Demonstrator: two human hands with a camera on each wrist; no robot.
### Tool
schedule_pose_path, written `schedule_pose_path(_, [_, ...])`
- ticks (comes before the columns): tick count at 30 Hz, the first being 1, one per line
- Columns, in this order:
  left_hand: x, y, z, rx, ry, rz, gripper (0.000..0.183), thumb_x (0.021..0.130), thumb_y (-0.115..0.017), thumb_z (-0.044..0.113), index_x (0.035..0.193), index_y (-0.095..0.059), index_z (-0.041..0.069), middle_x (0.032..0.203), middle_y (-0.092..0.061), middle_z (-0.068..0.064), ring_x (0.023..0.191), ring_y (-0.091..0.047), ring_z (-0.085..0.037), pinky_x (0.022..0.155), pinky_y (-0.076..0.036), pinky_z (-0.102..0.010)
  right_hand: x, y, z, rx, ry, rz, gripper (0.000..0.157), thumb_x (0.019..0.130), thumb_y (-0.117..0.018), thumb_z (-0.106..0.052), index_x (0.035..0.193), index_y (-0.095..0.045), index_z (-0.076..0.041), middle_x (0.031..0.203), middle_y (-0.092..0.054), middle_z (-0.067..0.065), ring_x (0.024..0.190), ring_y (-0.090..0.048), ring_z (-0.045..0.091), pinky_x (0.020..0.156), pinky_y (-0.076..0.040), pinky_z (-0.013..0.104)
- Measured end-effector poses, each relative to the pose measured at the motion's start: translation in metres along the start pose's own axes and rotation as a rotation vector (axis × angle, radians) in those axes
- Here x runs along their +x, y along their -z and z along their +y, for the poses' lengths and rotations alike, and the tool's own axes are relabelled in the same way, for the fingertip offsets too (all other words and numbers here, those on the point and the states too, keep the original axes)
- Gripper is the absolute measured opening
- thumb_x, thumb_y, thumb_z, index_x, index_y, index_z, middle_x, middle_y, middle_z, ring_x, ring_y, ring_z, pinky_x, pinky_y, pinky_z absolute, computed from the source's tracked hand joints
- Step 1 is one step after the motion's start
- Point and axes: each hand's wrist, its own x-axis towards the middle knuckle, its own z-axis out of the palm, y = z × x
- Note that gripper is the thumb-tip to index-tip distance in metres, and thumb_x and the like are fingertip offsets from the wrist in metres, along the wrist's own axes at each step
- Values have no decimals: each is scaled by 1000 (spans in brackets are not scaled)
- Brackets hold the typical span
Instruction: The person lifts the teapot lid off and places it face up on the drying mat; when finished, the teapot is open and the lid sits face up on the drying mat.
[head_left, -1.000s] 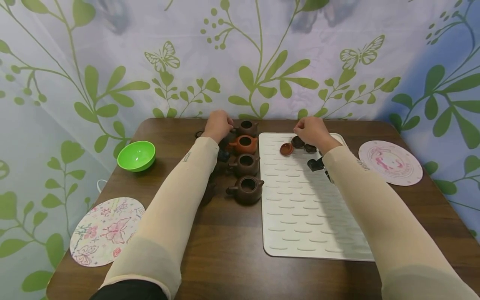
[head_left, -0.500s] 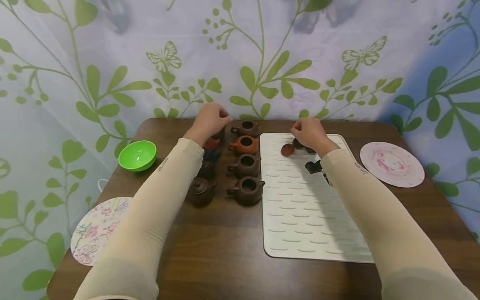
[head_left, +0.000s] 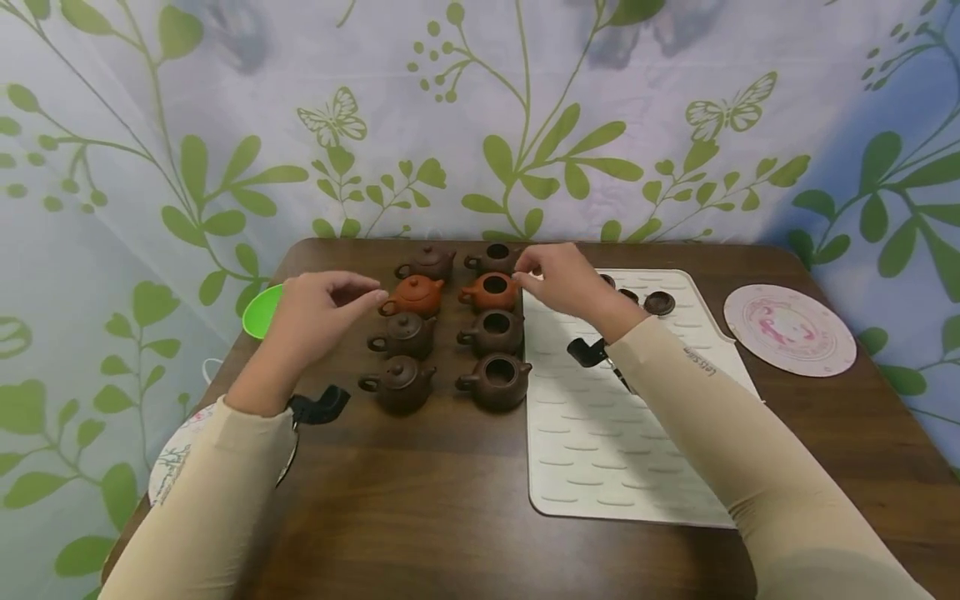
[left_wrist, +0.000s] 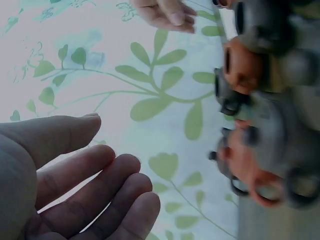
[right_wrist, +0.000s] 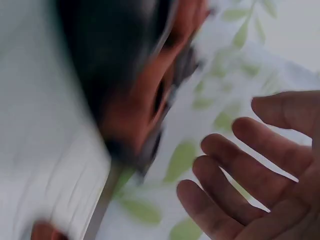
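Note:
Two rows of small teapots stand on the table. In the left row are a purple-brown teapot (head_left: 431, 261), an orange teapot (head_left: 416, 293) and two dark brown ones, all lidded. Beside it runs a row with uncovered mouths, including another orange teapot (head_left: 486, 293) and a dark brown teapot (head_left: 498, 383) at the front. My left hand (head_left: 303, 325) hovers left of the lidded row, fingers loosely bent and holding nothing, as the left wrist view confirms. Over the mat's back left corner, my right hand (head_left: 562, 279) is near the uncovered back teapots, its fingers spread and bare.
A white ridged mat (head_left: 600, 467) lies on the right, bearing small dark lids, one of them a round lid (head_left: 660, 303). Farther right is a round pink placemat (head_left: 790, 330). A green bowl (head_left: 260, 312) and a second round placemat (head_left: 171, 458), both partly covered, are at left.
My left hand has pulled back from the far teapots, towards the front left, uncovering the lidded row. My right hand has shifted left from above the lids to near the uncovered teapots.

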Motion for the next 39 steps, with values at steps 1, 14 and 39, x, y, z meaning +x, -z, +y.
schedule_pose_path(1, [-9, -1, -4, 3, 1, 5, 33, 101, -75, 38, 116, -81, 10, 102, -78, -4, 89, -71, -19, 81, -53, -44, 0, -6, -11, 4, 40, -15, 18, 106, -68, -19, 113, -75, -4, 103, -73, 8, 93, -66, 26, 84, -53, 45])
schedule_pose_path(14, [-72, -33, -47, 25, 129, 46, 30, 97, -81, 30, 120, -81, 10, 105, -79, -5, 94, -75, -24, 78, -60, -49, -8, -72, -133, -52, 369, -235, 31, 107, -67, -26, 132, -70, -7, 129, -68, 7, 118, -61, 23, 104, -46, 38])
schedule_pose_path(39, [-76, -61, -59, -35, 149, 51, 22, 97, -80, 19, 117, -83, 9, 109, -78, -8, 100, -74, -28, 83, -59, -51, -13, -106, -131, 27, 291, -221, 36, 106, -68, -24, 138, -67, -7, 135, -65, 7, 125, -60, 21, 107, -45, 31])
